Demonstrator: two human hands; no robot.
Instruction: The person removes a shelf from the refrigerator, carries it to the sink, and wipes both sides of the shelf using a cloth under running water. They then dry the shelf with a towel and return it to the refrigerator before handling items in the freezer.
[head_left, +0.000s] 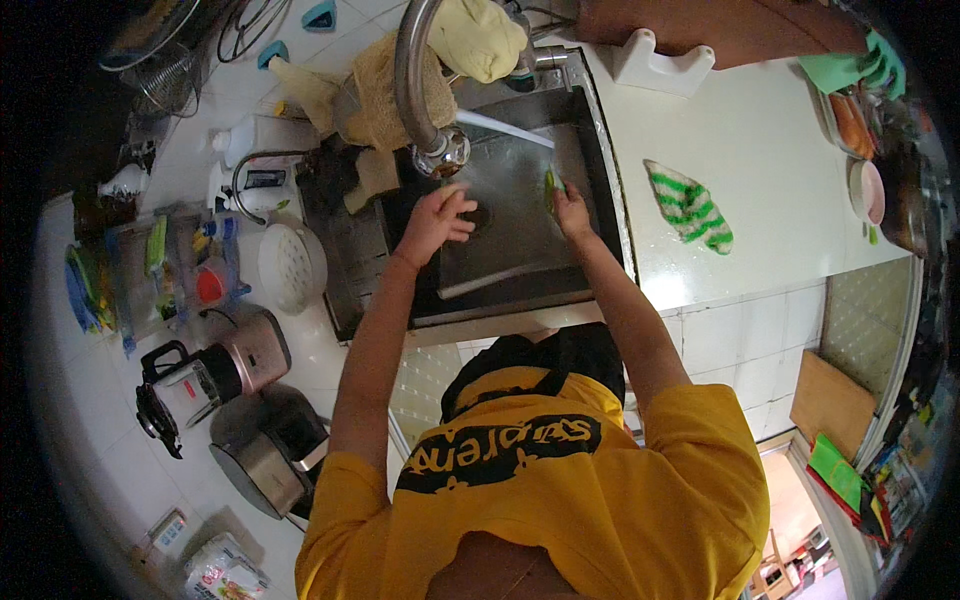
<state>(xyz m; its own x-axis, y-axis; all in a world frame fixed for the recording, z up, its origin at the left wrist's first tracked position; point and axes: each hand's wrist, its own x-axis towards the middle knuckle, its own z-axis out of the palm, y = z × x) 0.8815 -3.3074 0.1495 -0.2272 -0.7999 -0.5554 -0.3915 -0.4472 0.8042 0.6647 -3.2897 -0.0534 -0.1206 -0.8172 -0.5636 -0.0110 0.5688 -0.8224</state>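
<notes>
My left hand (442, 221) is just below the round metal faucet head (442, 152), over the dark sink (517, 217). Its fingers are apart and hold nothing. Farther right, over the sink's right part, my right hand (571, 212) grips a slim green-and-pale utensil (553, 184); its exact kind is unclear. A pale, straight strip (506, 129) runs from near the faucet towards the utensil's far end; whether the two touch cannot be told. On the counter right of the sink lies a green-and-white striped cloth (690, 208). A tan mesh cloth (382, 94) hangs behind the faucet.
Left of the sink stand a white perforated strainer (291, 268), a blender (217, 375) and a metal-and-black appliance (262, 461). A white holder (662, 64) sits at the back right. A pink bowl (868, 193) is at the counter's far right. The curved faucet pipe (412, 75) arches above the sink.
</notes>
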